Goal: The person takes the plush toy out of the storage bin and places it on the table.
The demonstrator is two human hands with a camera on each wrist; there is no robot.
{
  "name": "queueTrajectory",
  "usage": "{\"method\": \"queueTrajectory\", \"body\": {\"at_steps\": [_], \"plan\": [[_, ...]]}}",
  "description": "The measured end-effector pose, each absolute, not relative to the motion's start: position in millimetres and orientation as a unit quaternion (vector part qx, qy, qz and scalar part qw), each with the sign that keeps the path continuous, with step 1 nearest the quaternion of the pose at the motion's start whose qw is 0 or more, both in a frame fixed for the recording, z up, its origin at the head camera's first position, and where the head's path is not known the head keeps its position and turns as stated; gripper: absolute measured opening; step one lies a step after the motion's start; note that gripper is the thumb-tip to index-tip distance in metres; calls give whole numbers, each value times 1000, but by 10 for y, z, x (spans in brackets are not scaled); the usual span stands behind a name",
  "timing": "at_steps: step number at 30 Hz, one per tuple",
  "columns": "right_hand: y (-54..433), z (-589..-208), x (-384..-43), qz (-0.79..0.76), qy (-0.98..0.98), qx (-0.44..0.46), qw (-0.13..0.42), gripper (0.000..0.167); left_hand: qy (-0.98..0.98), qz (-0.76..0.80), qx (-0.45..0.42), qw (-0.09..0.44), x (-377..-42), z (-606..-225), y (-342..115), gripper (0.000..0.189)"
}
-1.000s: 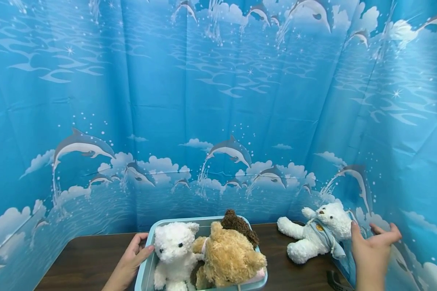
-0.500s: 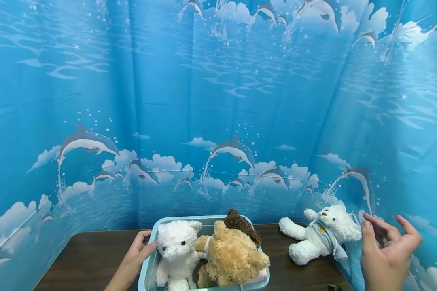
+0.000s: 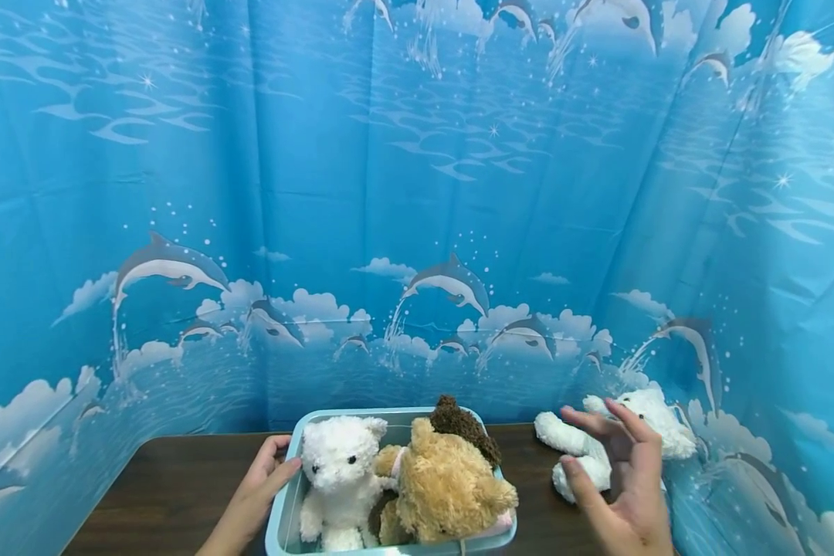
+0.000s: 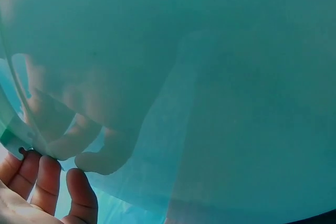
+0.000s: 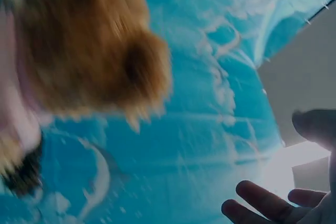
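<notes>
My left hand [image 3: 253,490] holds the left rim of a light-blue plastic tub [image 3: 368,412], thumb at the top edge. In the left wrist view its fingers [image 4: 48,182] bend against the tub's shiny wall [image 4: 241,103]. My right hand [image 3: 622,490] is raised with fingers spread, holding nothing, between the tub and a white teddy bear [image 3: 660,421] that lies on its back. The hand covers the bear's middle in the head view. Inside the tub sit a white plush animal [image 3: 340,467], a tan plush toy [image 3: 445,483] lying head down, and a dark brown curly plush [image 3: 464,432].
The tub stands on a dark brown wooden table [image 3: 174,486]. Behind and at both sides hangs a blue curtain [image 3: 417,193] printed with dolphins. A pink-clothed part of a toy [image 3: 496,527] shows at the tub's right front corner.
My right hand first drew away to the right from the white teddy bear, then swung left across it toward the tub. The left hand stays at the tub's rim.
</notes>
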State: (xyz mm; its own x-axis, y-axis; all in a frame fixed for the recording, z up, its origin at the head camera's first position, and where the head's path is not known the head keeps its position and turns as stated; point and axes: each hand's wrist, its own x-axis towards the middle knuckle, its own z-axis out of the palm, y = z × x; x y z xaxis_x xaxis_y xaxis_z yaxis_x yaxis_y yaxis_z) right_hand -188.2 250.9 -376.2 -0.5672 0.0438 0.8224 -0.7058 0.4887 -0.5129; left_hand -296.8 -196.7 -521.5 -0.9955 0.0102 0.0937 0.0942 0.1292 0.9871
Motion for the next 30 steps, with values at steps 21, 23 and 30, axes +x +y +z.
{"method": "queueTrajectory", "body": {"at_steps": [21,23,30], "plan": [[1920,-4282,-2034,518,-701,366,326,125,-742,-667,-41,51,-2950,-5181,-1940,40],[1919,-4318,-2063,502,-718,355,326,127,-742,-667,-41,48,-2958,-5183,-1943,41],[1911,-4529,-2284,479,-681,428,351,114,-739,-672,-28,31,-2957,-5188,-1947,42]]}}
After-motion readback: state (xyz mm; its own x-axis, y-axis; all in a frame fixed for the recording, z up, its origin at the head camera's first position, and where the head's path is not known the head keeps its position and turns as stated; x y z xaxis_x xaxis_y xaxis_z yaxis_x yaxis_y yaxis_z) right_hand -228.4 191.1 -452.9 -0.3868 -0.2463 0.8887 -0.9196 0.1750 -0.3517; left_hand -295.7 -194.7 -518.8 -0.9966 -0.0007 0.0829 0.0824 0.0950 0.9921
